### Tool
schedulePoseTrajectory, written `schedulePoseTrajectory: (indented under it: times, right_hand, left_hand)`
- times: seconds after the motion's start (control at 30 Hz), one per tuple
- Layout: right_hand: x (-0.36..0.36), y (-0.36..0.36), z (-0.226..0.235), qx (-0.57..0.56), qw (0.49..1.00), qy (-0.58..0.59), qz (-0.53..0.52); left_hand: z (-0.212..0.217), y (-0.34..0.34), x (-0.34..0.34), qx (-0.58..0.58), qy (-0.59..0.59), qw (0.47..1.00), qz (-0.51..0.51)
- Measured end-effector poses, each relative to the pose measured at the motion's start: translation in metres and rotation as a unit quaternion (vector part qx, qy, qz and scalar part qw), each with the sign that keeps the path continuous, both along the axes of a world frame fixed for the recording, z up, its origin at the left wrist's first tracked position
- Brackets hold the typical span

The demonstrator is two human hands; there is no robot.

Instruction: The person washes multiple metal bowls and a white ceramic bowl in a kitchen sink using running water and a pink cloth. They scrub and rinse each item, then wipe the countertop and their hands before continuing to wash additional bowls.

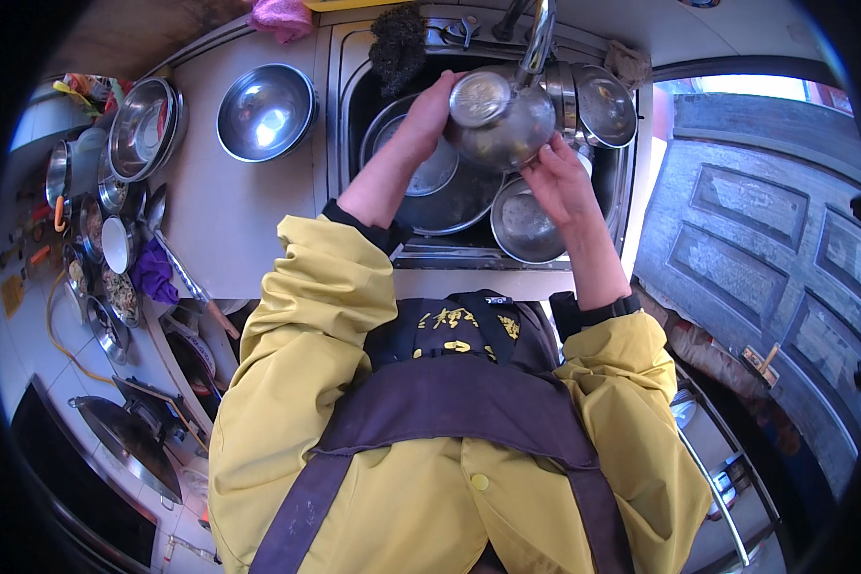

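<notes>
A shiny metal bowl (507,134) is held tilted over the sink (340,143), its round base turned up toward me beneath the faucet (540,38). My left hand (430,120) grips its left edge, the fingertips partly hidden. On the lower right side, my right hand (561,180) has its fingers and thumb pressed to the metal. Under the bowl, a wide metal basin (459,215) lies in the sink, with another round metal bowl (526,225) beside it. Several metal vessels, among them a round pan (607,107), crowd the sink's right side.
A dark scrubber (397,48) rests at the sink's back left. On the left counter are an upright metal bowl (266,110), stacked basins (139,134), a purple cloth (155,271) and a long-handled utensil (189,273). A grey panelled door (751,220) stands at right.
</notes>
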State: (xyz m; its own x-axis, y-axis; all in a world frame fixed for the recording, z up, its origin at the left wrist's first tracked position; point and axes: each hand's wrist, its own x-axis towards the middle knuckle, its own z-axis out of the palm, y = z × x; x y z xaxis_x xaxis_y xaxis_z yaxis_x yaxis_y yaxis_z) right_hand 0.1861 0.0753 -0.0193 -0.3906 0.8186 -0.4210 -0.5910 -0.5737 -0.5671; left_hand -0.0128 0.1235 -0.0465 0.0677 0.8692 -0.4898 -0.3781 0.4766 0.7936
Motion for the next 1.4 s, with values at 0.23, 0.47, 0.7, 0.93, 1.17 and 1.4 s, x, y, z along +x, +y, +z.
schedulePoseTrajectory:
  times: [0.23, 0.47, 0.7, 0.93, 1.17, 1.4]
  right_hand:
    - [-0.02, 0.013, 0.02, 0.179, 0.908, -0.331, 0.183]
    - [-0.039, 0.027, 0.014, 0.033, 0.996, -0.079, -0.024]
    - [-0.026, 0.025, 0.021, -0.086, 0.978, 0.023, -0.187]
    - [-0.007, 0.01, 0.021, 0.007, 0.995, -0.095, -0.028]
    - [-0.02, 0.004, 0.041, 0.23, 0.853, -0.436, 0.168]
    - [-0.046, -0.002, 0.034, 0.491, 0.615, -0.6, 0.142]
  left_hand:
    - [0.016, 0.021, -0.005, 0.127, 0.243, 0.944, -0.181]
    - [0.032, -0.008, 0.027, 0.506, 0.595, 0.604, -0.16]
    - [0.014, -0.04, 0.028, 0.504, 0.491, 0.706, 0.079]
    - [0.003, -0.006, 0.015, 0.168, 0.18, 0.969, 0.001]
    - [0.003, 0.003, 0.002, -0.058, 0.018, 0.997, 0.052]
    - [0.02, -0.045, 0.007, -0.021, -0.034, 0.999, -0.012]
